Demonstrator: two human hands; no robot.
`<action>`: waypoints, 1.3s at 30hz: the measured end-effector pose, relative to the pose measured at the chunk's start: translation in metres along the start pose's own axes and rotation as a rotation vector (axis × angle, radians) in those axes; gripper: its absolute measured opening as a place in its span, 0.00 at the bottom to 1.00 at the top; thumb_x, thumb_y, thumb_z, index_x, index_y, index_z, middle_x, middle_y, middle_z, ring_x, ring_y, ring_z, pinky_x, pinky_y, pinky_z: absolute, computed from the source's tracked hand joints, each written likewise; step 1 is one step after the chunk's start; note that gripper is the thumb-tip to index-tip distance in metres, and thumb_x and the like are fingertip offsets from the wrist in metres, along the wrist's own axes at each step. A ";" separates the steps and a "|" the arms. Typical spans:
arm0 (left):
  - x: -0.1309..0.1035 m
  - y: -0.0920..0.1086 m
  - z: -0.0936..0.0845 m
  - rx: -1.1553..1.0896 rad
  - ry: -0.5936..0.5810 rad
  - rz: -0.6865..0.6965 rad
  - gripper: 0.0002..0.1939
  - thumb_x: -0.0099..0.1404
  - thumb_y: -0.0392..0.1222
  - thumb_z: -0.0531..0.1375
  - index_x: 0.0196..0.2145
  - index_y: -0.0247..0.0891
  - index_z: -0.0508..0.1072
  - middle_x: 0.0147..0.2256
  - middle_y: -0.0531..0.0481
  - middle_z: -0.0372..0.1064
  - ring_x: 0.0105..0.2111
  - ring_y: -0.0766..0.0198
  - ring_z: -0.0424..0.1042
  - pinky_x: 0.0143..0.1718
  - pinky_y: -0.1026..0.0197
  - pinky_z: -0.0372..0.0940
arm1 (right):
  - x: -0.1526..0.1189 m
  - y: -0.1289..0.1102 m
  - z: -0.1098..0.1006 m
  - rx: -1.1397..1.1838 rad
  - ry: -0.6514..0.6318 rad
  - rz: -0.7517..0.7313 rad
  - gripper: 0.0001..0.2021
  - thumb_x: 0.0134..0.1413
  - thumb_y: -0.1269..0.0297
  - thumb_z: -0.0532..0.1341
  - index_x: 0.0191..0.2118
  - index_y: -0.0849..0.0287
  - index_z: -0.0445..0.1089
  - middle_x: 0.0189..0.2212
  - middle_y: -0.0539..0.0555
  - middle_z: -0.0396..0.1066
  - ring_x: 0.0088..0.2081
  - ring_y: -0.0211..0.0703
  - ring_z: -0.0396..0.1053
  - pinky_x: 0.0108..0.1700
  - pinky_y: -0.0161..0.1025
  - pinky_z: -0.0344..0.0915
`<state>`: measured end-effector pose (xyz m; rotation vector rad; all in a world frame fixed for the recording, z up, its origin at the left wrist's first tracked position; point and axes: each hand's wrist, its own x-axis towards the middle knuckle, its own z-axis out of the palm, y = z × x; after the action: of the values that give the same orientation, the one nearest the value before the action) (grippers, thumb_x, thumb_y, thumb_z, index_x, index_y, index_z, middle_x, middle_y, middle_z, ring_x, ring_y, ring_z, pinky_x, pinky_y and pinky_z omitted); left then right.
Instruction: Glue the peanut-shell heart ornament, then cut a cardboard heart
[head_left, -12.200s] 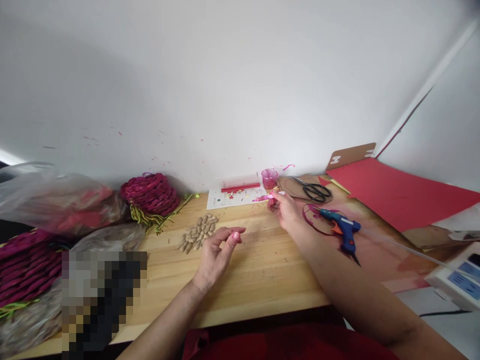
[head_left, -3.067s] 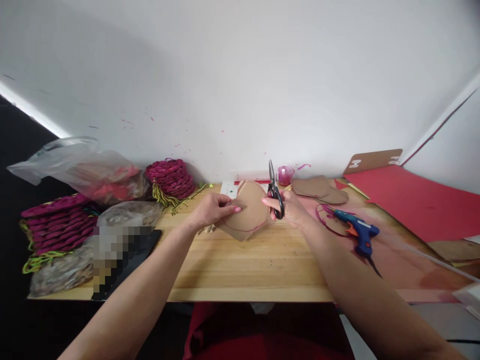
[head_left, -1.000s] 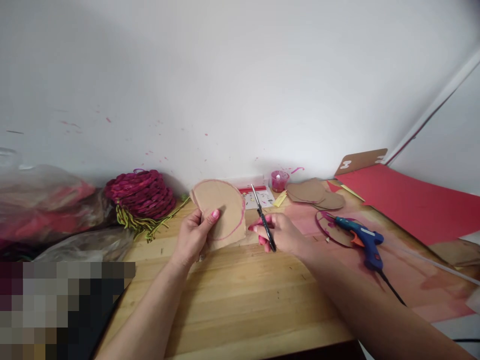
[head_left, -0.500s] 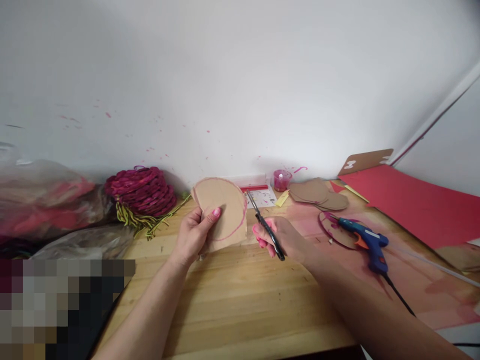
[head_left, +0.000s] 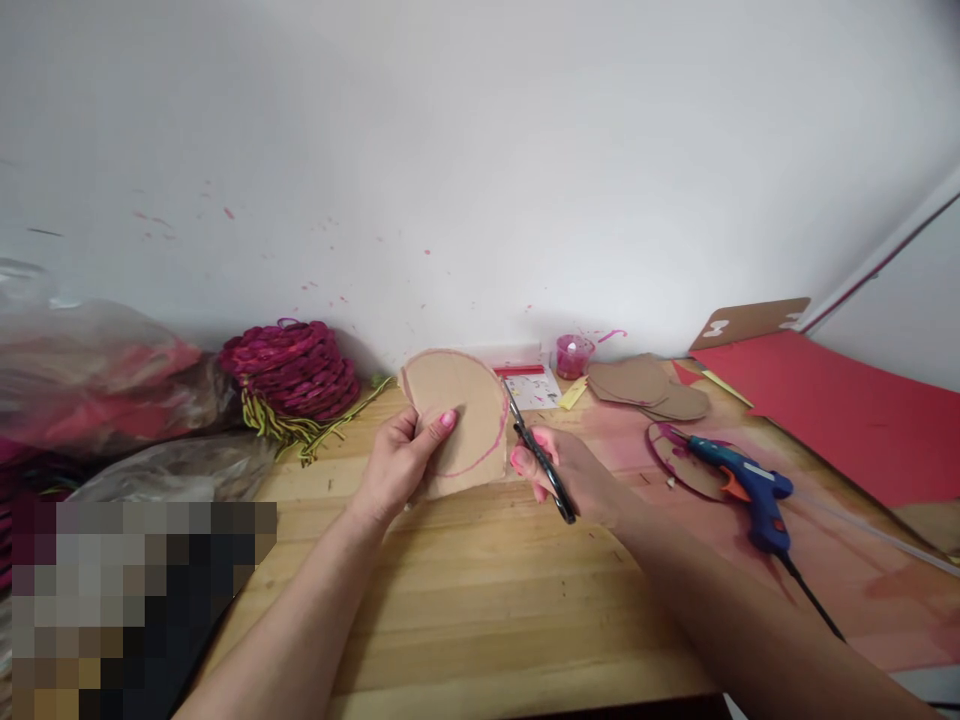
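A tan cardboard piece with a pink curved outline is held up over the wooden table. My left hand grips it at its lower left, thumb on the front face. My right hand is closed on black-handled scissors, whose blades point up and to the left. The blade tips are at the right edge of the cardboard. Whether the blades are parted is too small to tell.
Braided magenta coil and plastic bags lie left. At the right are a blue glue gun on a cardboard disc, stacked cardboard shapes, a pink cup and a red sheet. The wall stands behind.
The view has shifted slightly, so most things appear a little further right. The scissors have come closer to the cardboard's right edge. Both hands keep their hold.
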<state>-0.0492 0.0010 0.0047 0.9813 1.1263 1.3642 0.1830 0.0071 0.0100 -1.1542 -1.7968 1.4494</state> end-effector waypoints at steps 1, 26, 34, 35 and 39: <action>0.000 -0.001 0.000 0.007 0.001 -0.004 0.22 0.50 0.53 0.74 0.37 0.35 0.79 0.31 0.47 0.78 0.28 0.64 0.74 0.30 0.64 0.69 | -0.001 -0.001 0.000 -0.009 -0.006 -0.004 0.25 0.54 0.36 0.61 0.31 0.55 0.59 0.21 0.44 0.60 0.22 0.35 0.61 0.24 0.33 0.54; -0.004 -0.001 0.005 0.053 0.010 -0.005 0.23 0.51 0.55 0.73 0.36 0.35 0.78 0.31 0.47 0.77 0.26 0.65 0.72 0.27 0.64 0.67 | -0.002 -0.002 -0.001 -0.056 0.005 -0.031 0.30 0.57 0.30 0.53 0.28 0.56 0.58 0.20 0.47 0.61 0.21 0.36 0.60 0.25 0.36 0.54; -0.005 -0.001 0.005 0.064 0.010 -0.004 0.23 0.51 0.55 0.73 0.36 0.35 0.78 0.32 0.47 0.77 0.25 0.65 0.72 0.26 0.65 0.67 | 0.004 0.012 0.003 0.028 0.023 0.009 0.30 0.56 0.29 0.53 0.26 0.56 0.57 0.17 0.46 0.61 0.16 0.33 0.58 0.19 0.34 0.52; -0.005 0.000 0.005 0.062 0.011 -0.006 0.23 0.51 0.55 0.73 0.36 0.35 0.78 0.32 0.47 0.78 0.25 0.65 0.72 0.27 0.65 0.68 | 0.004 0.012 0.003 0.045 0.025 0.018 0.31 0.56 0.29 0.54 0.26 0.56 0.57 0.17 0.46 0.60 0.16 0.33 0.57 0.19 0.34 0.51; -0.005 0.000 0.006 0.067 0.008 -0.009 0.22 0.52 0.55 0.73 0.36 0.35 0.78 0.32 0.47 0.78 0.25 0.65 0.72 0.26 0.65 0.67 | 0.004 0.011 0.005 0.063 0.043 0.037 0.31 0.55 0.29 0.55 0.25 0.56 0.57 0.17 0.45 0.59 0.15 0.31 0.56 0.17 0.33 0.49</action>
<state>-0.0431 -0.0032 0.0065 1.0186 1.1877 1.3309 0.1801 0.0083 -0.0021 -1.1832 -1.6969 1.4808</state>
